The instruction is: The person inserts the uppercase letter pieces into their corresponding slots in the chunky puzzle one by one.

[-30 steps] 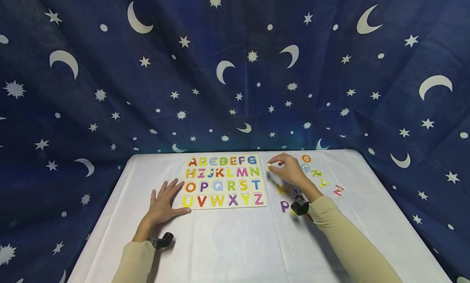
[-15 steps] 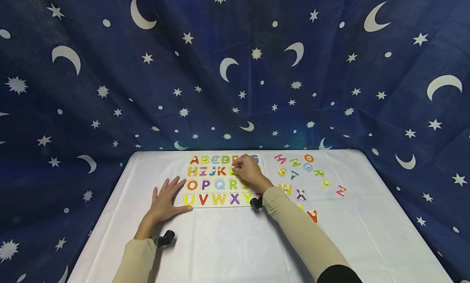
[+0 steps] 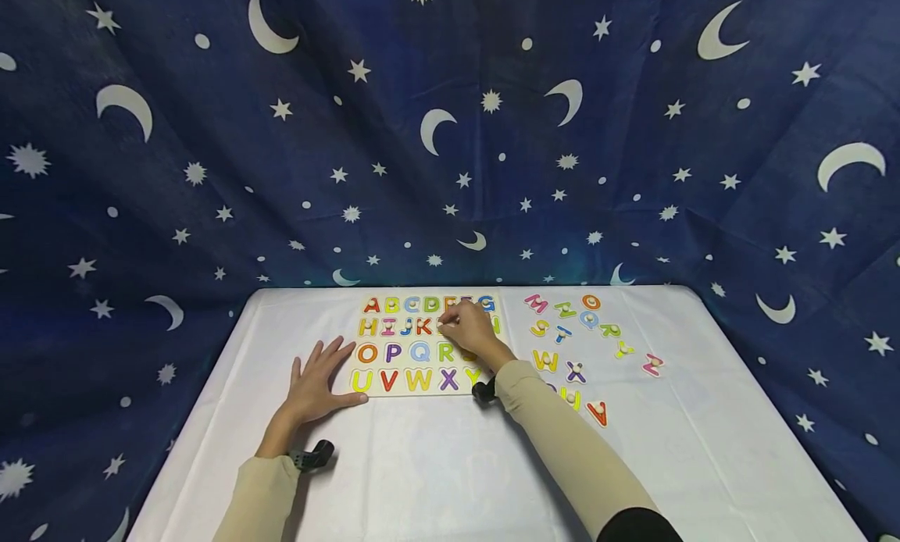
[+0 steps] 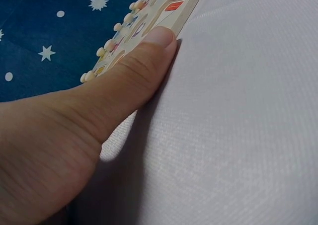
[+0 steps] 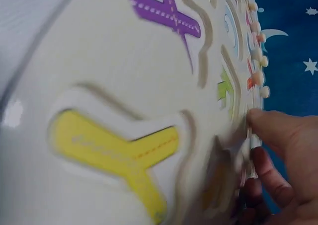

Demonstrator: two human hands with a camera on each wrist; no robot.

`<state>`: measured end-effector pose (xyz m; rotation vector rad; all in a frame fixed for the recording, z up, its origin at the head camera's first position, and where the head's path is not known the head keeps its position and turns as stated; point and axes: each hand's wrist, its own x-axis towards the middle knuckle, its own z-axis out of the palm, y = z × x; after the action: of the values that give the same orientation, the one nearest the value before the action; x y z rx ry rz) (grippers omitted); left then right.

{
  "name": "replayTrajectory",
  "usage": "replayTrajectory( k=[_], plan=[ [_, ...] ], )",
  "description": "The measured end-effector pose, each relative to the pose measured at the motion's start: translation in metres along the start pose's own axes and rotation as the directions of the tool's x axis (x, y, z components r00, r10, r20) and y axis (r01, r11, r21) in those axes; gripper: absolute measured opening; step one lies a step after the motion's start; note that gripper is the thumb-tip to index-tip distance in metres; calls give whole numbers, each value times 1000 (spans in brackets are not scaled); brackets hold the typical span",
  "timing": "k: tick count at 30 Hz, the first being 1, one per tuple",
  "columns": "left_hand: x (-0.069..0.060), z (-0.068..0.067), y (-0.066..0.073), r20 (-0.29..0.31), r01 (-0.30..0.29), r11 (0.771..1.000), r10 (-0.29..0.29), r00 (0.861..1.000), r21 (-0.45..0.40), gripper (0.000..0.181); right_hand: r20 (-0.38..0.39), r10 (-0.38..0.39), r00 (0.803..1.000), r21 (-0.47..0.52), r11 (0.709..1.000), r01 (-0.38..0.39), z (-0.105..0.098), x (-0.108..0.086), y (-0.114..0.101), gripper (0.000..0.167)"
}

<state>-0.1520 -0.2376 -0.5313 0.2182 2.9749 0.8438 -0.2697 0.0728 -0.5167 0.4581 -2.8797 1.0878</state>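
Observation:
A pale wooden alphabet puzzle board [image 3: 429,368] lies on the table, its first letters fitted with knobbed pieces. My left hand [image 3: 312,386] rests spread at its left side, the thumb [image 4: 161,38] touching the near-left corner. Above the second row, my right hand [image 3: 469,331] pinches a small yellow letter piece at the L slot; fingers mostly hide the piece. In the right wrist view the thumb [image 5: 278,128] and curled fingers are low against the board, beyond the yellow Y recess [image 5: 109,145]. Whether the piece sits in its slot cannot be told.
Loose knobbed letters lie right of the board, among them a pink M [image 3: 536,304], orange O [image 3: 591,301], yellow W [image 3: 544,361], purple X [image 3: 575,372], pink Z [image 3: 652,364] and red V [image 3: 597,412]. A starry curtain [image 3: 450,136] hangs behind the white-covered table [image 3: 436,472].
From the loose letters, my right hand has carried the yellow piece left to the board's second row, shifting only slightly in the last half second. My left hand stays at the board's edge.

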Motion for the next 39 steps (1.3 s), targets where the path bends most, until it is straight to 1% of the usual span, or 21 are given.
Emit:
replayTrajectory(
  k=[8,13,15,18,22,24,27,32,36,39],
  plan=[
    [1,1,1,6,3,1000,-3,1000,-6,107,4,7,1000,7,1000,-7,1,0,4,8],
    [0,1,1,13,13,1000,-13,1000,-8,107,22,-2,1000,-13,1000,2,0,-1,3,9],
    [0,1,1,13,12,1000,-12,1000,-10,107,39,-14,999,-14,1000,15,-2,-1,3,10],
    [-1,1,2,14,14,1000,-13,1000,-14,107,60,-63,996,15,998,62,-9,-1,6,16],
    [-1,0,3,13,17,1000,-17,1000,-17,108,24,-115,993,52,992,114,-28,-2,18,23],
    [0,-1,3,11,16,1000,-16,1000,-17,108,-7,-105,994,38,994,106,-40,-3,26,25],
    [0,-1,2,10,15,1000,-15,1000,-15,108,-41,-77,996,-7,997,77,-60,-5,43,25],
    [-1,-1,2,18,17,1000,-17,1000,-13,108,-74,-7,997,-96,995,0,-93,-9,73,27],
    [0,-1,2,20,19,1000,-19,1000,-11,108,-91,55,994,-119,991,-66,-115,-12,94,28],
    [1,-1,1,18,20,1000,-20,1000,-6,108,-86,101,991,-131,985,-112,-126,-13,106,30]
  ],
)
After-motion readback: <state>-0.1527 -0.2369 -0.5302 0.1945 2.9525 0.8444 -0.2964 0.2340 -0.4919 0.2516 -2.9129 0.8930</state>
